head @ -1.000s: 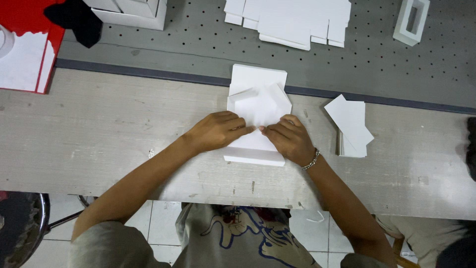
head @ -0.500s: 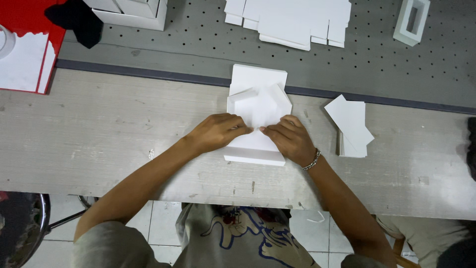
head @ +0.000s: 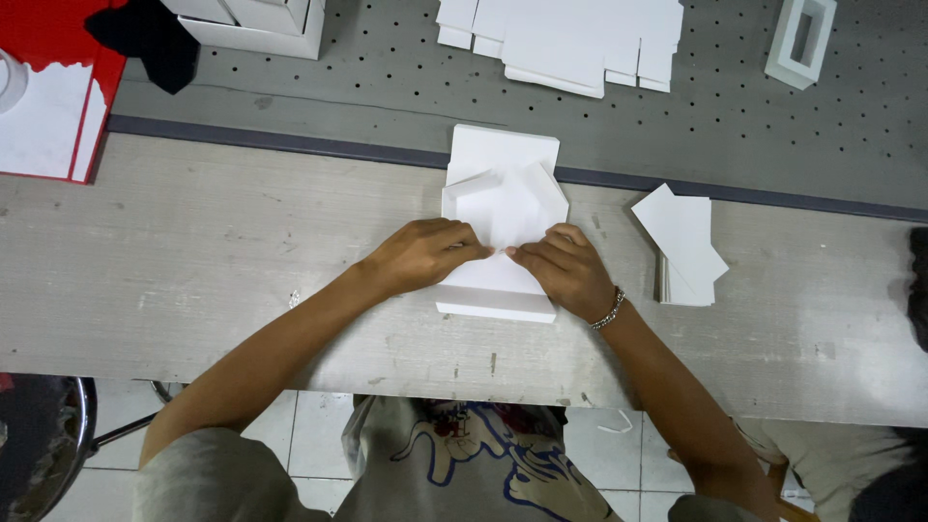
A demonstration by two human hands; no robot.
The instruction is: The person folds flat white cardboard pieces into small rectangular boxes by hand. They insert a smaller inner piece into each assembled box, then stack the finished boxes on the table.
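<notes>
A flat white cardboard box blank (head: pixel 503 193) lies partly folded on the pale wooden bench (head: pixel 193 261), its flaps raised at the far end. My left hand (head: pixel 420 256) presses on its left side, fingers curled onto the card. My right hand (head: pixel 561 271), with a metal bracelet at the wrist, presses on its right side. The fingertips of both hands meet near the middle of the blank. The near edge of the blank shows below my hands.
A small stack of white card pieces (head: pixel 681 246) lies to the right. On the grey perforated surface (head: pixel 387 87) behind are a pile of white blanks (head: pixel 570 39), white boxes (head: pixel 256 19) and a white frame piece (head: pixel 802 39). A red tray (head: pixel 53 97) sits far left.
Both hands stay on the blank; the fingertips have shifted slightly toward each other. The raised flaps look much the same.
</notes>
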